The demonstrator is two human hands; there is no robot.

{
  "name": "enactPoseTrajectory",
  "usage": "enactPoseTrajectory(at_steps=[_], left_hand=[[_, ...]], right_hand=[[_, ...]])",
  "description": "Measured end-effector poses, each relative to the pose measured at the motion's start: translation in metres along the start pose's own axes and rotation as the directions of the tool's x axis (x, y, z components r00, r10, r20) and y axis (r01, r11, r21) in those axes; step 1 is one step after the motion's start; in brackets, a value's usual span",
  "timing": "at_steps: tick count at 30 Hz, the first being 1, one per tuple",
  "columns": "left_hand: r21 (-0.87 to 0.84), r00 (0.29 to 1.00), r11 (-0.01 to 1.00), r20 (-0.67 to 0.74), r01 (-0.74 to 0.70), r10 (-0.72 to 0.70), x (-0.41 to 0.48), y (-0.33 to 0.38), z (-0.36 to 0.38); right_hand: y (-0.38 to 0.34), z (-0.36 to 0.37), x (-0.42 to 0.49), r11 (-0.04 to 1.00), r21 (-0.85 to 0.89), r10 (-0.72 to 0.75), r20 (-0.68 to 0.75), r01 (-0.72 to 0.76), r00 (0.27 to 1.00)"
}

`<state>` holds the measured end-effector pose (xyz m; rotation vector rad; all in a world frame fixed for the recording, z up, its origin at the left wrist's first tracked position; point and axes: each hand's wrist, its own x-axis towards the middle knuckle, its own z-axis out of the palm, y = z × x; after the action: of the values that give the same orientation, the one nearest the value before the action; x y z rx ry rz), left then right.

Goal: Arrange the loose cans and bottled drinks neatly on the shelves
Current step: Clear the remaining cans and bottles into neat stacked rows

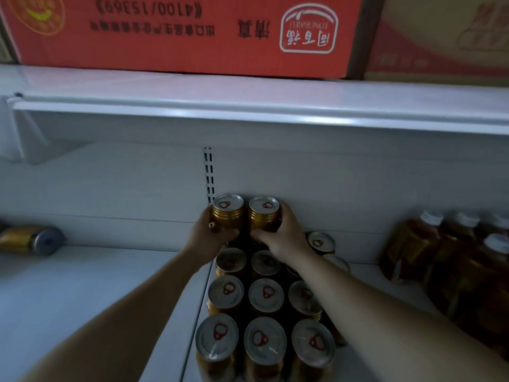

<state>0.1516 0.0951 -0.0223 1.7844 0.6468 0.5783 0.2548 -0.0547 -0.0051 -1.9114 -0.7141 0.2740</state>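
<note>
We saw the left hand (209, 238) curled round one gold can (228, 210) and the right hand (281, 235) curled round a second can (264, 213). Both were upright, side by side, raised behind the can rows (265, 293) on the white shelf (82, 285). A stray can (30, 240) lay on its side far left; brown bottles (440, 257) stood right.

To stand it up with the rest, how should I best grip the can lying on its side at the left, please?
Probably best to grip the fallen can round its gold body, from the front and above, fingers across its width: it lies flat on the shelf, grey end pointing right.
</note>
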Motion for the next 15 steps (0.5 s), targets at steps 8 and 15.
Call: enactPoseTrajectory(at_steps=[8,15], left_hand=[[0.121,0.993,0.993,0.117,-0.005,-0.01,-0.002,0.008,-0.005],[0.149,0.962,0.988,0.272,-0.028,-0.014,-0.014,0.015,-0.036]], right_hand=[[-0.001,0.003,-0.007,0.99,-0.122,0.074,-0.01,-0.075,0.997],[-0.026,-0.021,-0.01,0.954,-0.289,0.074,-0.039,-0.082,0.996]])
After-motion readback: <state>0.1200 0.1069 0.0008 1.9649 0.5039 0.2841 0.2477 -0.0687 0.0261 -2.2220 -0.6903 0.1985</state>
